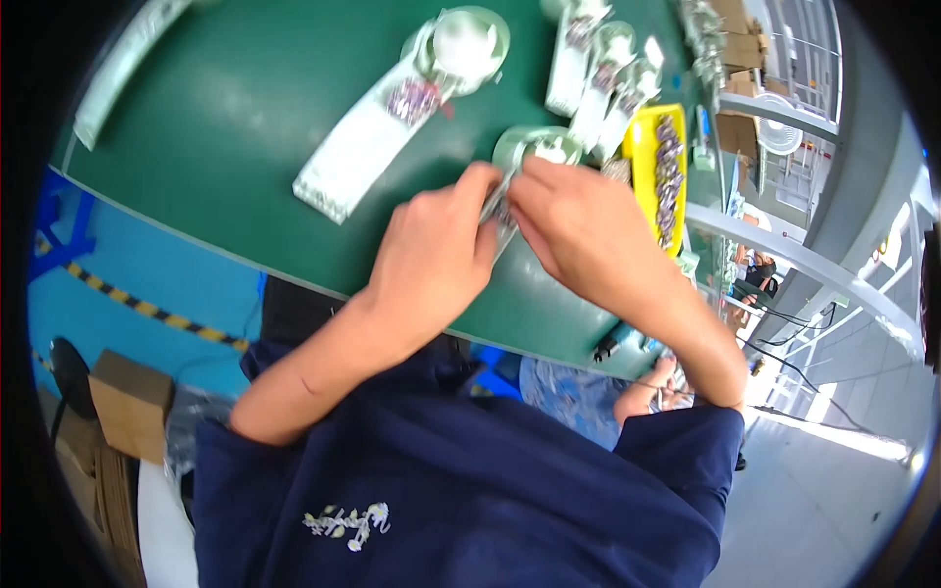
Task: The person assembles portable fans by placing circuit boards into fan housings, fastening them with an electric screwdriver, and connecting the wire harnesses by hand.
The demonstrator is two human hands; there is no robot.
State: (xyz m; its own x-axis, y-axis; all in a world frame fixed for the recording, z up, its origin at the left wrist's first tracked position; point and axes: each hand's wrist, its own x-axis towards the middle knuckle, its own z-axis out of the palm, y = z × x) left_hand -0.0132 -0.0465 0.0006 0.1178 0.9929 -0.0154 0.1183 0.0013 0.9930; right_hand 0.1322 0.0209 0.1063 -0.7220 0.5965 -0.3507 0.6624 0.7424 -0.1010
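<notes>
My left hand (436,238) and my right hand (580,220) meet over the green table (255,127), fingers closed in a pinch. Between them is a narrow pale piece (501,213), mostly hidden by the fingers. A round, pale green and white part (559,145) lies just beyond the fingertips; whether it joins the pinched piece I cannot tell. Farther left lies a long white strip (358,152) with a purplish, shiny bundle (413,100) on it. A round white and green part (466,47) sits at its far end.
Several similar strips with round ends (600,83) lie at the far right. A long yellow tray (643,147) holds a row of purplish, shiny bundles (668,181). Another white strip (118,73) lies far left. A dark tool (613,340) rests near the table's front edge. Another person's hand (649,387) shows beyond.
</notes>
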